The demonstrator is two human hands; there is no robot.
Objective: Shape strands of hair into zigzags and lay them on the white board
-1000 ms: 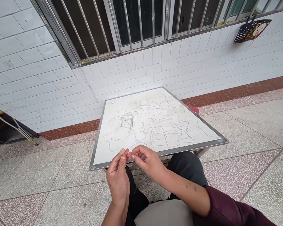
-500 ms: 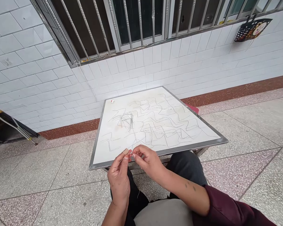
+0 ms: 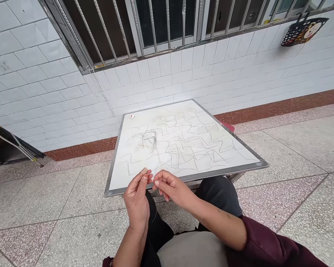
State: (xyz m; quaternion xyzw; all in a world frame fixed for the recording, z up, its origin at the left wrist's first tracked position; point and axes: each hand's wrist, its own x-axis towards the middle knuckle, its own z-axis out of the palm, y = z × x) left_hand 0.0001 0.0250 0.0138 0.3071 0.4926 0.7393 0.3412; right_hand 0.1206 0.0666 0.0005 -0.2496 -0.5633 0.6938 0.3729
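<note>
Basket (image 3: 303,31) hangs by window bars (image 3: 167,26), contents unclear; hands (image 3: 137,204) pinch thin strand (image 3: 140,179).

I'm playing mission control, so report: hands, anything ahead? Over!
Left fingers pinching thin pale thread; right fingers beside it, grip unclear. Tangled thin dark strands ahead on grey-edged white table.

White tabletop (image 3: 146,118) (grey-edged), dark strands (image 3: 155,139)
</note>
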